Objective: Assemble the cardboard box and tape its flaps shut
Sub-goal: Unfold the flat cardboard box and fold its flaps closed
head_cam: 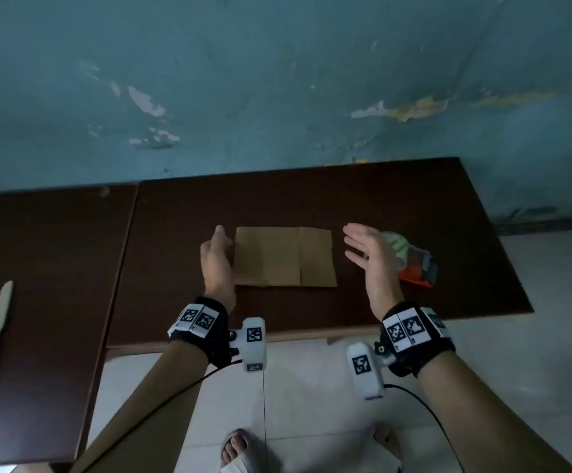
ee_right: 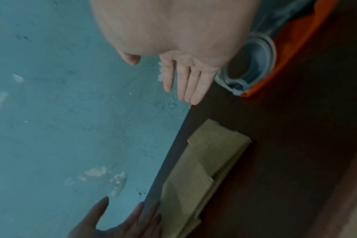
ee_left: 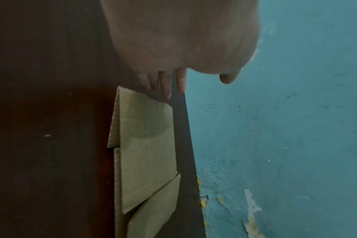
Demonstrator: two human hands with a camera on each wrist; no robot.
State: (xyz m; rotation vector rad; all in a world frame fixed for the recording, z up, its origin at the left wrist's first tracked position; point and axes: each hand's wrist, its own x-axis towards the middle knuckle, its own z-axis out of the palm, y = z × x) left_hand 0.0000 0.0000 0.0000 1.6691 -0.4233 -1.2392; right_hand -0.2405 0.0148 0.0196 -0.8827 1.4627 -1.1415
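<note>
- Fingers (head_cam: pixel 353 233) of the right hand (head_cam: pixel 371 264) are seen straight and spread wide, nothing held; the palm faces inward, just right of the cardboard box (head_cam: pixel 284 257) and apart from it.
- Fingers of the left hand (head_cam: pixel 217 264) are likewise extended and empty, set at the box's left edge; contact cannot be confirmed from any view.
- The cardboard box is found collapsed flat on the dark desk (head_cam: pixel 414 206), between the two hands, flaps unfolded.
- A tape dispenser (head_cam: pixel 416 266), orange-bodied, is noted on the desk behind the right hand, untouched.
- Step judged in hand: the approach to pick up the flat box; assembly is not begun.
- Next move is judged to call for both side edges to be gripped, the blank raised and squared open.
</note>
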